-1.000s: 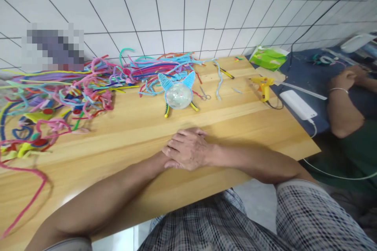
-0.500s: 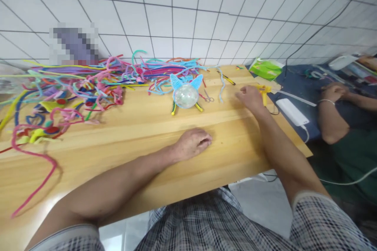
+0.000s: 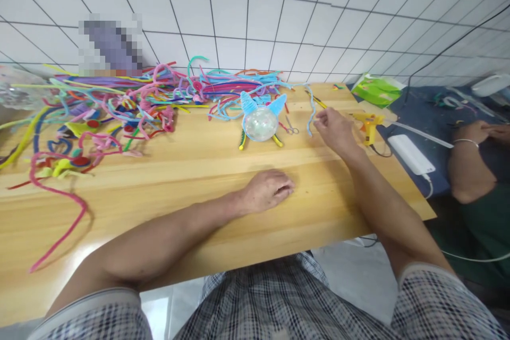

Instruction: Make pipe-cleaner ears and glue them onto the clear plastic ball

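Note:
My left hand [image 3: 269, 190] rests on the wooden table with its fingers curled in; nothing shows inside them. Farther to the right, my right hand [image 3: 333, 130] hovers over or touches the table, fingers bent and closed, with no object visible in them. Its fingertips are right beside the end of a light blue pipe cleaner [image 3: 311, 119]. To its right lies a yellow glue gun [image 3: 370, 126]. Ahead of my left hand stands a clear ball [image 3: 261, 123] with two light blue pipe-cleaner ears and two yellow-tipped dark legs.
A tangled heap of colourful pipe cleaners [image 3: 103, 111] covers the table's left and back. Small scissors [image 3: 292, 129] and a yellow-black pen-like tool [image 3: 316, 99] lie near the ball. At right are a green packet [image 3: 377, 90], a white power strip [image 3: 410, 154] and another person's arm [image 3: 470, 164].
My right hand has moved left, away from the glue gun and closer to the light blue pipe cleaner. My left hand stays in place. The whole view has shifted slightly.

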Tool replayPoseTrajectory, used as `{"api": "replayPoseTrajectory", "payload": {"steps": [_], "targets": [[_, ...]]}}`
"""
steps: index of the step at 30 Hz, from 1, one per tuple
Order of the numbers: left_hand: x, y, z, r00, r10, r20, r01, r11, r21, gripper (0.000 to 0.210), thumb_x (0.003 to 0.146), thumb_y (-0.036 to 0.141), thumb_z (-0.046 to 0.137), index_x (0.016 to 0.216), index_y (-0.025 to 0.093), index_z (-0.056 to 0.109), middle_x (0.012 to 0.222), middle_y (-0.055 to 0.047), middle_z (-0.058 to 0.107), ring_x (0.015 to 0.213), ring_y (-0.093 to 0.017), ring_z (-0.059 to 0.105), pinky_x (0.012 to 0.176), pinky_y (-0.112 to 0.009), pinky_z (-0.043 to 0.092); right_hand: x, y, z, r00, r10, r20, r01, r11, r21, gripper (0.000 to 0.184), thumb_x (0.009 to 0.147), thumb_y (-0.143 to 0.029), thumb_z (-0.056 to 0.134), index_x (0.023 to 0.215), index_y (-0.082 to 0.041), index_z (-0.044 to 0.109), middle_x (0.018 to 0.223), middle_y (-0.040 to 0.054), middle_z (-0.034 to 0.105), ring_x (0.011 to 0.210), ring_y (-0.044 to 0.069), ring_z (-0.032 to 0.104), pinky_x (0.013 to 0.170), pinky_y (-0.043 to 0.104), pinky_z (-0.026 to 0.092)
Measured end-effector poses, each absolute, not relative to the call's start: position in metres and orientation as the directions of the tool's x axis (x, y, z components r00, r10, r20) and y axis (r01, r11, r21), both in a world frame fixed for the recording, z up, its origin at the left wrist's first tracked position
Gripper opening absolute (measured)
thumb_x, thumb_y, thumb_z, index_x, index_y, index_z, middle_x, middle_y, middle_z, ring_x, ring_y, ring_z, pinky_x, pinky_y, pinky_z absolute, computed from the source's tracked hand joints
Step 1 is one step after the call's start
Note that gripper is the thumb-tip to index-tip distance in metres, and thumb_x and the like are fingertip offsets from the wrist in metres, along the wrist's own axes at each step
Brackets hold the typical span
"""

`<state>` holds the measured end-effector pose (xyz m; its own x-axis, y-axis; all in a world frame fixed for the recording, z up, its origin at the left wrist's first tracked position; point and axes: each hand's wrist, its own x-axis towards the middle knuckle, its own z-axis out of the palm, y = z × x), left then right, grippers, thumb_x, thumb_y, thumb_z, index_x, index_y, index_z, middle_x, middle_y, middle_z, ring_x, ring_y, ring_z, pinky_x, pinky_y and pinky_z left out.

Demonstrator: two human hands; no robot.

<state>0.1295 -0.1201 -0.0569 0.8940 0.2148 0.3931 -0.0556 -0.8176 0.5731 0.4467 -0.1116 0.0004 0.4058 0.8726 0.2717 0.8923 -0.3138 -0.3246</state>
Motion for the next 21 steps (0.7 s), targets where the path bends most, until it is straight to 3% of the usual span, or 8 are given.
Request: {"api": "replayPoseTrajectory", "payload": {"steps": [3,5,8,13,17,21], "targets": [[0.126,-0.125,-0.053,0.866,0.277,0.415,0.052,-0.877,0.478,0.033,0.118,0.029,0.051,0.130,0.013,0.078,0.132,-0.018,0.084,0.125,-0.029,0.080,0.113,-0.045,0.063,0.418,-0.109,-0.003,0.261,0.903,0.341,0.933,-0.145,-0.329,0.021,0.094,-0.028,0.073,0.115,-0.024,0.076,0.113,0.0129,0.082,0.103,0.033,0.077,0.093,0.046,0.060],[0.124,-0.129,-0.051,0.863,0.331,0.381,0.176,-0.905,0.388,0.048,0.116,0.038,0.058,0.152,0.008,0.068,0.161,-0.026,0.070,0.151,-0.038,0.068,0.128,-0.055,0.055,0.401,-0.108,-0.012,0.187,0.928,0.322,0.935,-0.068,-0.348,0.009,0.097,-0.030,0.073,0.103,-0.025,0.076,0.103,0.0102,0.082,0.092,0.029,0.076,0.087,0.043,0.059],[0.123,-0.132,-0.049,0.910,0.320,0.266,0.240,-0.926,0.292,0.062,0.114,0.051,0.064,0.158,0.007,0.066,0.170,-0.027,0.062,0.162,-0.041,0.059,0.137,-0.060,0.046,0.383,-0.111,-0.033,0.137,0.931,0.338,0.922,0.005,-0.387,0.009,0.099,-0.027,0.068,0.093,-0.025,0.075,0.094,0.0087,0.081,0.085,0.027,0.073,0.083,0.040,0.058],[0.126,-0.127,-0.055,0.913,0.271,0.305,0.184,-0.940,0.287,0.045,0.114,0.041,0.066,0.143,0.008,0.076,0.154,-0.022,0.077,0.152,-0.037,0.070,0.134,-0.055,0.051,0.375,-0.116,-0.055,0.037,0.918,0.395,0.908,0.134,-0.397,0.015,0.099,-0.022,0.065,0.086,-0.027,0.072,0.089,0.0079,0.080,0.090,0.028,0.073,0.089,0.041,0.059],[0.126,-0.118,-0.059,0.843,0.260,0.471,0.068,-0.920,0.385,0.025,0.114,0.018,0.057,0.117,0.014,0.082,0.117,-0.012,0.089,0.119,-0.028,0.083,0.115,-0.046,0.064,0.375,-0.116,-0.056,0.022,0.885,0.466,0.887,0.198,-0.417,0.017,0.103,-0.028,0.064,0.088,-0.027,0.073,0.092,0.0082,0.081,0.091,0.028,0.073,0.091,0.042,0.059],[0.122,-0.110,-0.048,0.604,0.440,0.665,-0.009,-0.830,0.558,0.021,0.115,0.016,0.057,0.113,0.021,0.077,0.101,-0.006,0.085,0.092,-0.019,0.080,0.090,-0.035,0.064,0.372,-0.116,-0.055,0.092,0.876,0.474,0.836,0.191,-0.514,0.012,0.102,-0.033,0.068,0.094,-0.027,0.075,0.094,0.0071,0.082,0.089,0.026,0.075,0.091,0.043,0.061]]}}
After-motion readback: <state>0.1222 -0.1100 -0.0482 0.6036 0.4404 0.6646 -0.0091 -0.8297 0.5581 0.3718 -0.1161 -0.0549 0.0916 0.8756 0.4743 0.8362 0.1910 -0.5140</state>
